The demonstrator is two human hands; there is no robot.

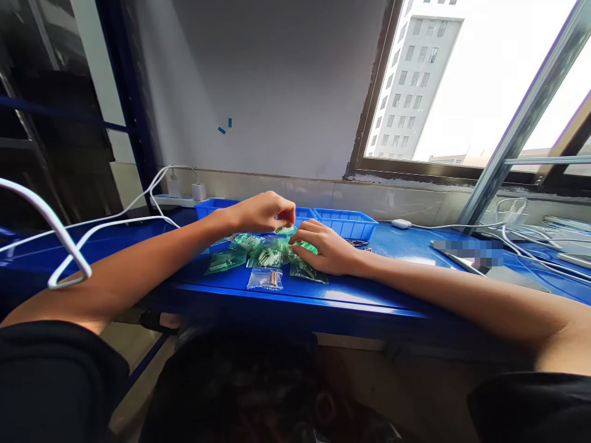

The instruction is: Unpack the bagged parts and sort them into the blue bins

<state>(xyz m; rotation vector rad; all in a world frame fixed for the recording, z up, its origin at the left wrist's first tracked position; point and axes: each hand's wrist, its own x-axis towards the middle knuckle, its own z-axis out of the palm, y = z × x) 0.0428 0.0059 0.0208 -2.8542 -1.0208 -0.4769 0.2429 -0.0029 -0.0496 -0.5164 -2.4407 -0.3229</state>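
My left hand (263, 212) and my right hand (323, 247) meet over a heap of small green zip bags (263, 253) on the blue table (369, 295). Both pinch one green bag (286, 231) between their fingertips, the left from above, the right from the side. A clear little bag with brown parts (265, 279) lies apart, nearer the table's front edge. Another green bag (226, 261) lies flat at the heap's left.
Blue plastic bins (345, 223) stand behind the hands by the wall. White cables (69, 243) loop over the left of the table from a power strip (178, 198). A white charger (401, 224) and flat devices (466, 255) lie to the right under the window.
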